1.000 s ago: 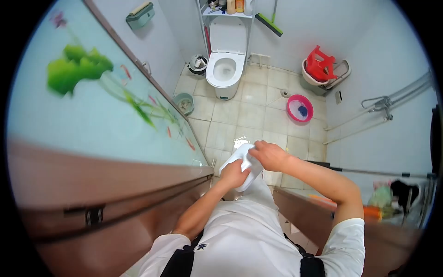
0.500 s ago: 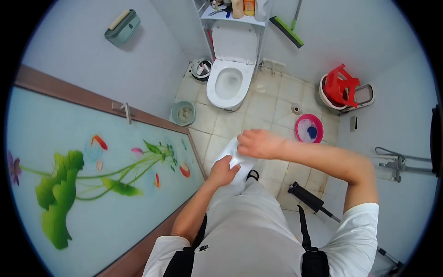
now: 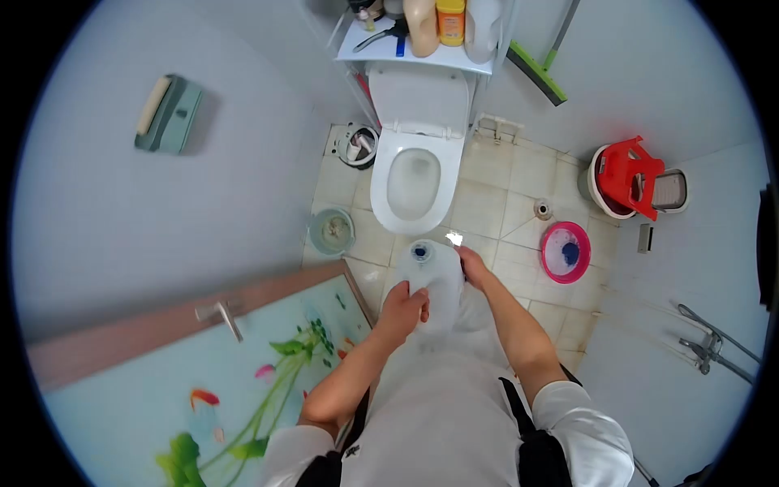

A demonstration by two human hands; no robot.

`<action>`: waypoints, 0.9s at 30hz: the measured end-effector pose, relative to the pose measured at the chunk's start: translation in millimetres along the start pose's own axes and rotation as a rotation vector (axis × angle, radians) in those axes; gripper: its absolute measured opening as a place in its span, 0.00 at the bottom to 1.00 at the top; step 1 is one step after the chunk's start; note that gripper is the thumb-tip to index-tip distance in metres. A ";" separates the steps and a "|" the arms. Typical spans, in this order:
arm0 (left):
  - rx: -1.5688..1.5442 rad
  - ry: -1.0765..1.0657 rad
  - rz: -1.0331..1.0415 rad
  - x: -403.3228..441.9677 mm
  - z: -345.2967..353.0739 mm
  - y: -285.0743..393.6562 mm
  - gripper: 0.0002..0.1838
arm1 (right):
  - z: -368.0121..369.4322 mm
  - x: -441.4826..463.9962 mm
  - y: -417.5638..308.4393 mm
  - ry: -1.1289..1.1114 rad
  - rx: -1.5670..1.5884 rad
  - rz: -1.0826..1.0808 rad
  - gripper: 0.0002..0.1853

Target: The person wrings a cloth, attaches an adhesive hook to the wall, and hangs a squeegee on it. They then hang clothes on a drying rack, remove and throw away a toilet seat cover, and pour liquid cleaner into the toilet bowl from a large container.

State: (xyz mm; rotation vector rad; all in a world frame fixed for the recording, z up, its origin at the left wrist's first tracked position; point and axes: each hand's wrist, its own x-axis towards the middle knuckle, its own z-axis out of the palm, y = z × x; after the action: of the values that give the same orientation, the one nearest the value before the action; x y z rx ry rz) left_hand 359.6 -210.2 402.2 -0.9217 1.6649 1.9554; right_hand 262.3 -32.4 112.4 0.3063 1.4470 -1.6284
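Note:
A white plastic jug [image 3: 442,280] is held upright in front of me, its round mouth uncovered and dark blue inside. My left hand [image 3: 402,312] is closed around the jug's handle side. Close against the jug's right edge, my right hand [image 3: 475,269] has its fingers curled; the fingertips are partly hidden, so what they hold I cannot make out. Just beyond the jug stands the toilet [image 3: 412,191], its lid raised.
A pale green bucket [image 3: 332,231] sits left of the toilet, near the glass door [image 3: 268,390]. To the right are a pink basin [image 3: 565,252], a floor drain [image 3: 542,209] and a red stool [image 3: 631,174] in a bucket. Bottles line a shelf [image 3: 446,58] above the toilet.
My right hand has come off the jug's top and moved down to its right side. The jug's mouth now shows uncovered. My view has shifted closer to the toilet.

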 end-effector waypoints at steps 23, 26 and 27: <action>-0.051 0.175 -0.548 427.3 -35.5 50.5 0.09 | -48.6 241.8 44.6 0.073 -0.060 0.421 0.29; -0.087 0.168 -0.568 433.1 -41.1 42.8 0.08 | -44.6 238.9 41.5 0.065 0.018 0.442 0.29; -0.095 0.159 -0.575 434.2 -42.7 39.6 0.08 | -44.0 238.5 41.4 0.078 -0.006 0.436 0.29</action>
State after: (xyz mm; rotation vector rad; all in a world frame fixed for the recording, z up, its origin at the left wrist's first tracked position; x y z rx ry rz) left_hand 39.2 -306.4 119.4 -1.4350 1.2016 1.6034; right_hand 143.9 -97.4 -93.3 0.6401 1.3291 -1.2688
